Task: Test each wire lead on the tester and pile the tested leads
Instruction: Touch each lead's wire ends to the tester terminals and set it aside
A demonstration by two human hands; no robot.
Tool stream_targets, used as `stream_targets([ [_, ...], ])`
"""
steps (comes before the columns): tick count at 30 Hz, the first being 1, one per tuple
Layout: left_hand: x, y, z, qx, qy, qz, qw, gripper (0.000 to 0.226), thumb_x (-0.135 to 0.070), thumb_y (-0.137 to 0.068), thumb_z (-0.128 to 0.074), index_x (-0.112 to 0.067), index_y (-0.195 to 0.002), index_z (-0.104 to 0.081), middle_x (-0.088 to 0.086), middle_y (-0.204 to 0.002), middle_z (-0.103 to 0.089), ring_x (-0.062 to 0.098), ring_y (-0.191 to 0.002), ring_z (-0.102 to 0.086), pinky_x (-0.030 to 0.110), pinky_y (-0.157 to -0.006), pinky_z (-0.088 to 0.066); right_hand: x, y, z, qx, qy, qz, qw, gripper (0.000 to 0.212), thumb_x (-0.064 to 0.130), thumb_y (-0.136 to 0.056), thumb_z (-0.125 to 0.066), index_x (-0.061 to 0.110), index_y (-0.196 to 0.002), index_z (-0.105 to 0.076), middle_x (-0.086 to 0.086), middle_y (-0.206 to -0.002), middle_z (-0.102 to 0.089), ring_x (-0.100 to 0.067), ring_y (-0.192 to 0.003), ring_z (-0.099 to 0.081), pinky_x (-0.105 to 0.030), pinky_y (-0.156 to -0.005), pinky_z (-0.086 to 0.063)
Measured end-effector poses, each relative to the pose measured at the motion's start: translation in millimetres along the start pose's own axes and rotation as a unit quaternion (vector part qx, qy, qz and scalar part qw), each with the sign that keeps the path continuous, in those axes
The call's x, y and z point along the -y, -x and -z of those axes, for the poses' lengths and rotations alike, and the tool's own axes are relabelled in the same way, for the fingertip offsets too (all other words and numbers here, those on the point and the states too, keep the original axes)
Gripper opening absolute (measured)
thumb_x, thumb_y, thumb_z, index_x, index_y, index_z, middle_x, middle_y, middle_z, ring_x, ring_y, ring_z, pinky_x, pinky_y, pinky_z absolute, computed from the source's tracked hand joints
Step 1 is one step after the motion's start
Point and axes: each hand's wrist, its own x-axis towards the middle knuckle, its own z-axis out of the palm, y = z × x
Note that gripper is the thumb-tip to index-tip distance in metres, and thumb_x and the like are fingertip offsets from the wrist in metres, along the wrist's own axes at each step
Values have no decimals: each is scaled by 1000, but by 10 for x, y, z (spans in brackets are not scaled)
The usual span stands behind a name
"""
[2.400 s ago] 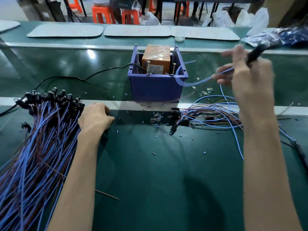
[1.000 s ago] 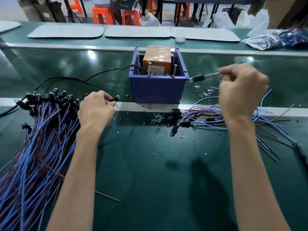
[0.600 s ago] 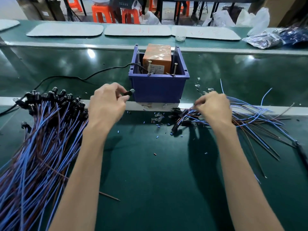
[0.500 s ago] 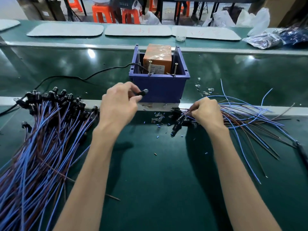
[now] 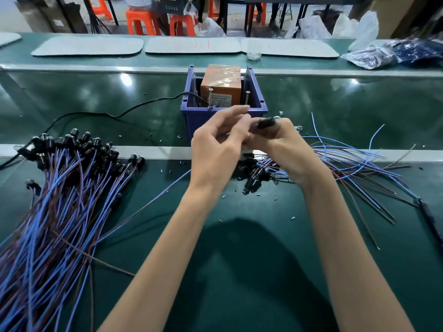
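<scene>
My left hand [image 5: 215, 149] and my right hand [image 5: 285, 149] meet in front of the blue bin [image 5: 189, 116]. Between their fingertips is the black head of a wire lead [image 5: 266, 122]. My right hand grips that head. My left hand's fingers curl around the lead, and its blue wire [image 5: 165, 189] trails down to the left. The tester, an orange box [image 5: 220, 85], sits in the bin behind two upright screws [image 5: 211, 97]. A large pile of blue and brown leads [image 5: 60, 200] lies on the left. A smaller spread of leads [image 5: 347, 164] lies on the right.
A black power cable [image 5: 96, 115] runs from the bin to the left. A metal rail [image 5: 155, 149] crosses the green bench. White mats [image 5: 88, 45], a small cup [image 5: 254, 53] and plastic bags [image 5: 374, 56] lie at the far side. A black tool [image 5: 429, 219] lies far right.
My left hand left the left pile and carried a black-headed lead to the right. My right hand dropped to the right pile, then rose to meet my left hand at the bin.
</scene>
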Motion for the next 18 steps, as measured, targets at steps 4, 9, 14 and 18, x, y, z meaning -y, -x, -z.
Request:
stream_targets([
  [4,7,-37,0,-150,267,254,918,34,-31,-94,-45,-19,-63,-55,-7,-59,-54,8,-51,-44,21,-47,-31,7,-74,-16,-125,-30,17,992,16,8,-97,-53,7,-92,-68,-4,-92,-72,-9,-83,-69,-17,-74,-51],
  [9,113,-29,11,-127,378,471,787,61,-55,-94,-23,-2,-97,-55,10,-88,-64,22,-75,-56,31,-70,-41,61,-33,87,-46,-40,43,997,32,30,-99,-46,18,-80,-68,-1,-96,-75,-16,-103,-67,-29,-90,-49],
  [14,146,-255,319,-292,443,346,774,42,-32,-101,-16,-11,-92,-52,4,-75,-62,15,-64,-57,25,-67,-43,116,70,177,57,-121,12,991,37,32,-96,-42,5,-78,-61,-4,-68,-65,-24,-75,-68,-34,-85,-54],
  [18,181,-344,480,-301,454,234,805,49,-32,-105,-18,-14,-73,-50,-5,-42,-36,8,-33,-30,17,-39,-26,113,38,157,18,-61,-37,997,43,30,-101,-39,5,-75,-63,2,-59,-37,-14,-52,-31,-24,-59,-47],
])
